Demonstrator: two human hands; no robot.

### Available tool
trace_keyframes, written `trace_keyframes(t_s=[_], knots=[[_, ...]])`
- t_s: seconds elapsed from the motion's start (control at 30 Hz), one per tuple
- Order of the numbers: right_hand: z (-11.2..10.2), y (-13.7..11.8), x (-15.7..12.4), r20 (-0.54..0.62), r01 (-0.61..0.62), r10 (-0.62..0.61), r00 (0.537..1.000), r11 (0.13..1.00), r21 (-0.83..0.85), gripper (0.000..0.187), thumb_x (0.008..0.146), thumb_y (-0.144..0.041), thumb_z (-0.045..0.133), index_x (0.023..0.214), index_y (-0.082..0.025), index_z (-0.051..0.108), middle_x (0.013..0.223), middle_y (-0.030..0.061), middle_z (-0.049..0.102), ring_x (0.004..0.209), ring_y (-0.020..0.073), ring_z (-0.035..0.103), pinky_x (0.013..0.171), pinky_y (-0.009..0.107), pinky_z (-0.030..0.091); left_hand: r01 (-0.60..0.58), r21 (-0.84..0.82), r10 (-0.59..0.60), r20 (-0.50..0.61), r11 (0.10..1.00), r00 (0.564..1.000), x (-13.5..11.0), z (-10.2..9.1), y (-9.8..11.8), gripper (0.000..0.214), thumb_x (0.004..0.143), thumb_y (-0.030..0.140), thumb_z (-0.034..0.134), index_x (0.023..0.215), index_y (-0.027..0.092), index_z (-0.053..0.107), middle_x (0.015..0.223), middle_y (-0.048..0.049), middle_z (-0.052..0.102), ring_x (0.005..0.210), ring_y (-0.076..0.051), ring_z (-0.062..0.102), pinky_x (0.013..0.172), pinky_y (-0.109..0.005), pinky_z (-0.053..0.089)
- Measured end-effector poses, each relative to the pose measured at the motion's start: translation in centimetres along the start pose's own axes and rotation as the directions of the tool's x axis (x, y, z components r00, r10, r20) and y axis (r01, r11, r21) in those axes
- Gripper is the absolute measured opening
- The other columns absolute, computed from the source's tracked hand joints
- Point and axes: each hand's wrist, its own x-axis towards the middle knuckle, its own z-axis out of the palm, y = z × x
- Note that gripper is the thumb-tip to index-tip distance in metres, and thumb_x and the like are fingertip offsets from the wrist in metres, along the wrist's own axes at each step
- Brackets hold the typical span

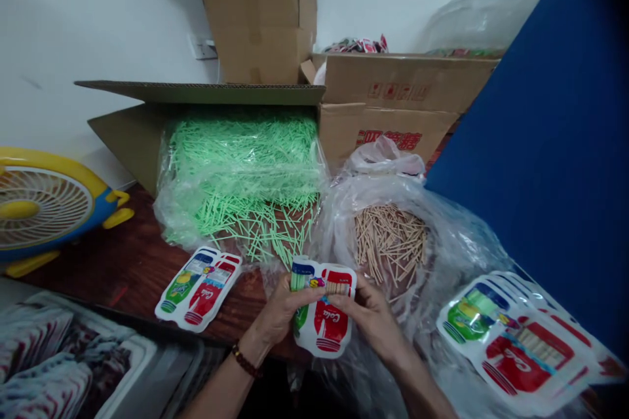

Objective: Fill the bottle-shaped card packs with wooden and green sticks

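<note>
Between my two hands is a cola-and-lemon candy pouch [324,324], shaped like two bottles side by side. Green sticks show in its left window and tan sticks in its right one. My left hand [280,308] grips the left edge, thumb across the front. My right hand [368,311] closes on the right edge, its thumb near the tan sticks. Beyond my hands lies a heap of green candy sticks [250,209], spilling from a clear plastic bag. Tan candy sticks [390,239] lie in another open plastic bag, just past my right hand.
Similar pouches [199,288] lie on the dark wooden table [142,275] at left; a stack of pouches [521,340] fans out at right. A yellow-and-blue fan [49,206], a crate [142,360] with pouches, cardboard boxes [255,19] and a blue panel [531,144] surround the workspace.
</note>
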Motion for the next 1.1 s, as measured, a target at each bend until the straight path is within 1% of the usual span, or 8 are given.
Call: trace_keyframes(t_s=[0.07,0.13,0.4,0.53,0.63,0.77,0.97,1.1], knots=[[0.9,0.5,0.5,-0.024,-0.043,0.046,0.999,0.993,0.113,0.032,0.072,-0.034,0.075,0.100,-0.020,0.066,0.089,0.0022,0.073,0.079,0.0197,0.067,0.075,0.033,0.053,-0.011,0.005,0.011,-0.037,1.000,0.999,-0.2,-0.1,0.1,0.018,0.064,0.018,0.081,0.078,0.012,0.071,0.071,-0.0023,0.075,0.060,-0.015,0.067,0.060,-0.024,0.052],[1.0,0.9,0.8,-0.034,-0.073,0.079,0.996,0.986,0.152,0.031,0.071,-0.032,0.076,0.098,-0.020,0.068,0.086,0.0025,0.074,0.077,0.0200,0.068,0.074,0.034,0.053,-0.015,0.004,0.016,-0.063,1.000,0.998,-0.4,-0.5,0.2,0.019,0.063,0.017,0.081,0.078,0.013,0.070,0.070,-0.0015,0.075,0.059,-0.014,0.067,0.060,-0.023,0.052],[0.9,0.9,1.0,-0.075,-0.065,0.079,0.994,0.982,0.180,0.036,0.065,-0.036,0.080,0.095,-0.019,0.071,0.084,0.0034,0.074,0.075,0.0218,0.069,0.075,0.036,0.054,-0.058,0.047,0.062,-0.081,0.997,0.995,-0.8,-1.1,0.7,0.011,0.070,0.017,0.077,0.078,0.013,0.071,0.070,-0.0005,0.075,0.058,-0.013,0.066,0.060,-0.023,0.052],[0.8,1.0,0.8,-0.085,-0.029,0.039,0.996,0.993,0.117,0.031,0.066,-0.033,0.079,0.094,-0.020,0.072,0.084,0.0028,0.075,0.077,0.0203,0.068,0.074,0.032,0.053,-0.059,0.103,0.068,-0.084,0.993,0.994,-0.9,-1.3,0.6,0.012,0.069,0.019,0.078,0.076,0.012,0.071,0.069,-0.0010,0.074,0.059,-0.014,0.065,0.060,-0.023,0.051],[0.6,1.0,0.9,-0.047,-0.014,0.018,0.999,0.996,0.094,0.029,0.067,-0.031,0.078,0.094,-0.020,0.072,0.084,0.0023,0.075,0.079,0.0194,0.067,0.074,0.029,0.052,-0.063,0.120,0.076,-0.106,0.991,0.991,-1.0,-1.6,0.6,0.015,0.068,0.020,0.078,0.079,0.012,0.071,0.073,-0.0029,0.075,0.061,-0.015,0.067,0.062,-0.025,0.052],[0.3,1.3,0.9,0.008,-0.018,0.017,1.000,0.991,0.133,0.029,0.069,-0.031,0.077,0.095,-0.021,0.071,0.088,0.0018,0.074,0.080,0.0184,0.067,0.077,0.030,0.051,-0.086,0.119,0.098,-0.098,0.989,0.990,-1.2,-1.5,0.7,0.014,0.070,0.020,0.077,0.079,0.011,0.070,0.073,-0.0040,0.075,0.062,-0.016,0.067,0.063,-0.026,0.053],[0.1,1.9,0.7,-0.103,0.033,-0.023,0.994,0.995,0.097,0.021,0.068,-0.030,0.078,0.085,-0.019,0.070,0.080,0.0009,0.073,0.072,0.0172,0.065,0.070,0.028,0.051,-0.099,0.151,0.112,-0.076,0.983,0.991,-1.4,-1.3,0.8,0.014,0.072,0.019,0.076,0.082,0.011,0.071,0.074,-0.0046,0.076,0.065,-0.017,0.068,0.065,-0.027,0.053],[0.3,1.6,0.6,-0.033,-0.001,0.007,0.999,0.987,0.162,0.028,0.067,-0.028,0.078,0.093,-0.020,0.070,0.084,0.0010,0.074,0.075,0.0173,0.066,0.073,0.029,0.051,-0.087,0.136,0.099,-0.082,0.987,0.992,-1.5,-1.2,0.9,0.012,0.072,0.019,0.076,0.080,0.011,0.072,0.074,-0.0044,0.076,0.063,-0.016,0.068,0.063,-0.026,0.054]])
